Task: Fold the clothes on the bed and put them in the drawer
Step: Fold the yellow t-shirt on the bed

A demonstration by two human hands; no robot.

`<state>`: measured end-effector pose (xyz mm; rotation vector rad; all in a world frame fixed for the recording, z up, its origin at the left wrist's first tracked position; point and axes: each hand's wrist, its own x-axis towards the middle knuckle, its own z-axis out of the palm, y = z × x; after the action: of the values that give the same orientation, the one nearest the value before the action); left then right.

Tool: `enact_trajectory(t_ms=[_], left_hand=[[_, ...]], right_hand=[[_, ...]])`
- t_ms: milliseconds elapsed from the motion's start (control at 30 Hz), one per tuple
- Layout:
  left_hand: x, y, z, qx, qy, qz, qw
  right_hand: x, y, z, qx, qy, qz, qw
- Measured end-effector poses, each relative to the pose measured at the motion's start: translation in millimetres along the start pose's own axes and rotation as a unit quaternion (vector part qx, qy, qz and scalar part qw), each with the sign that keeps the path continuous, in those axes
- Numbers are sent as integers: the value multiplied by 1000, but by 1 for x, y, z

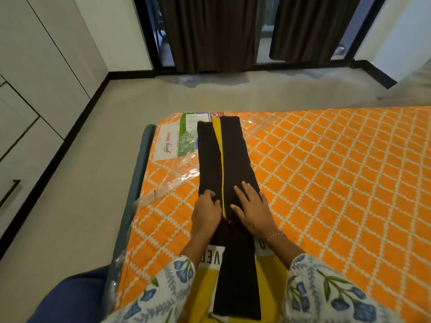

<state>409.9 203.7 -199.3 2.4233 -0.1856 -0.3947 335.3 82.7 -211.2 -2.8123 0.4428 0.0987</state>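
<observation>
Pressing down, I see my two hands on one black-and-yellow garment [224, 164] lying lengthwise on the bed [326, 183]: left hand [206, 212], at 9 o'clock of the yellow stripe, pinches the cloth; right hand [253, 209], at 3 o'clock, lies flat, fingers straight. Two curtains [210, 31] hang at 12 o'clock.

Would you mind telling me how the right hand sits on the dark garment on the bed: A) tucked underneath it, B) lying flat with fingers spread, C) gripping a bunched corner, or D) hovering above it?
B: the right hand lies flat with its fingers spread on the dark garment, just right of the yellow stripe.
</observation>
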Motion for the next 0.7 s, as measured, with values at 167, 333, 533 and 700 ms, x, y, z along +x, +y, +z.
enact_trajectory(t_ms=[167,333,533,700], left_hand=[[-43,-16,3,27,-79,15,996],[-94,-19,17,157,-160,-18,974],[-123,-28,5,122,-125,-21,984],[-160,-49,7,76,-73,-52,993]], right_hand=[[-49,7,36,-37,138,-13,990],[-93,-2,54,-65,144,36,987],[-156,-15,65,-15,94,-73,993],[-171,-12,62,-49,33,-73,996]])
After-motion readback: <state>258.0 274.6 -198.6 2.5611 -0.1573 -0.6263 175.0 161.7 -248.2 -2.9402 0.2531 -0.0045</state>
